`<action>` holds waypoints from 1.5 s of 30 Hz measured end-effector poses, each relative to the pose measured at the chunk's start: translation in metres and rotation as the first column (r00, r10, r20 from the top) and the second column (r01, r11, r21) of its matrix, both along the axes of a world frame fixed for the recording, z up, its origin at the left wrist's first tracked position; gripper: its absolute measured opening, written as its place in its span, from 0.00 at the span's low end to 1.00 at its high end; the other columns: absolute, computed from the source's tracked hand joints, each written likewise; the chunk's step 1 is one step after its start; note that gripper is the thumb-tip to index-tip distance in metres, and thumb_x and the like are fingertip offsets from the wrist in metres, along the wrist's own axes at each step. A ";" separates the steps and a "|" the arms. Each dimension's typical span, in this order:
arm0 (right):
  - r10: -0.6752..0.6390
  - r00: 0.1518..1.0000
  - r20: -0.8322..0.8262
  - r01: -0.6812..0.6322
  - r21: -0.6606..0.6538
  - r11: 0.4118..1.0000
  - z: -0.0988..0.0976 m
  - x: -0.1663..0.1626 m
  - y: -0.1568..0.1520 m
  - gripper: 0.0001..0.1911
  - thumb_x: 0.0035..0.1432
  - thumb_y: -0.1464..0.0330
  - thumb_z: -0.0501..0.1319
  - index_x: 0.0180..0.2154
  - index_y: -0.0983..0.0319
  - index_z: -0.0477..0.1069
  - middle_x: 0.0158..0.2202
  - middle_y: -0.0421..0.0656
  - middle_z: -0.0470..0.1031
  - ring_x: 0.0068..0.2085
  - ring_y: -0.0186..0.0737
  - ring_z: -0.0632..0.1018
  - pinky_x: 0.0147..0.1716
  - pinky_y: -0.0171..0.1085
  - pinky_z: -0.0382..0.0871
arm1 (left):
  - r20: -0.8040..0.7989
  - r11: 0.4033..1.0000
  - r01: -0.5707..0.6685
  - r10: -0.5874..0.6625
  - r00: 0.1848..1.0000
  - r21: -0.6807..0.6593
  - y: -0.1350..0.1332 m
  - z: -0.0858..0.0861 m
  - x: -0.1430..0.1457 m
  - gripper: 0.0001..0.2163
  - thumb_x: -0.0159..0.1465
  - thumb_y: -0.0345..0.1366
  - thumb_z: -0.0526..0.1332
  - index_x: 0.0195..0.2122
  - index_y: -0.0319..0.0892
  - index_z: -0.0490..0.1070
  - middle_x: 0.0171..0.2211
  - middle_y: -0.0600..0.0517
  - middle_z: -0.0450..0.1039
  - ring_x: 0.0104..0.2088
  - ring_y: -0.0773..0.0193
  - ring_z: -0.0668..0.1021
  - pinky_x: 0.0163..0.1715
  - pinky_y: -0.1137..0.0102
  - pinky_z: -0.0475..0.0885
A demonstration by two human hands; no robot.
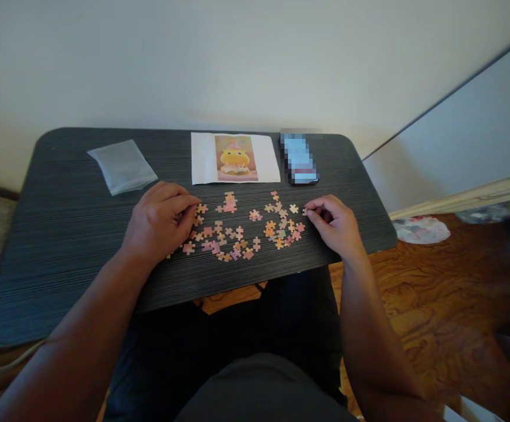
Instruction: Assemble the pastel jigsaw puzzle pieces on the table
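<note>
My left hand (162, 220) is over the left end of the scattered puzzle pieces, thumb and forefinger pinched together at a yellow-orange puzzle piece (203, 208). Its other fingers are curled and hide part of the table. On the right, my right hand (333, 224) pinches a small pale puzzle piece (305, 211) between thumb and fingertips. A cream puzzle piece (294, 208) lies just left of that. Between the hands are many loose pieces in pink, orange and lilac, and a small pink cluster (229, 203) that looks joined.
Behind the pieces lies a white sheet (202, 158) with a printed picture of a yellow cartoon figure (234, 158). A phone (299, 158) with a blurred screen is right of it, a clear plastic bag (125, 167) left. The dark table (61, 234) stands against a wall.
</note>
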State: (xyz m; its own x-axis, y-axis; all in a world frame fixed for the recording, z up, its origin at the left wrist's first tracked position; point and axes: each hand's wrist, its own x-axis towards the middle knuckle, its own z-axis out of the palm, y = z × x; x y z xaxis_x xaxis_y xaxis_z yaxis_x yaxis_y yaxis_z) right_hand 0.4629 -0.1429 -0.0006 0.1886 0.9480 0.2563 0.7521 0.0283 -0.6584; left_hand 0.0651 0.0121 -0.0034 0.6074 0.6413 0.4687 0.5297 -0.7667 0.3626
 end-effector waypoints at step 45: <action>-0.098 0.985 0.141 0.087 0.083 0.993 -0.010 0.003 -0.001 0.03 0.67 0.65 0.70 0.42 0.54 0.85 0.44 0.46 0.86 0.35 0.44 0.81 0.34 0.44 0.71 | 0.048 0.833 -0.086 0.134 0.990 -0.547 0.005 0.025 -0.033 0.07 0.60 0.33 0.75 0.39 0.43 0.84 0.37 0.49 0.80 0.35 0.61 0.79 0.35 0.63 0.73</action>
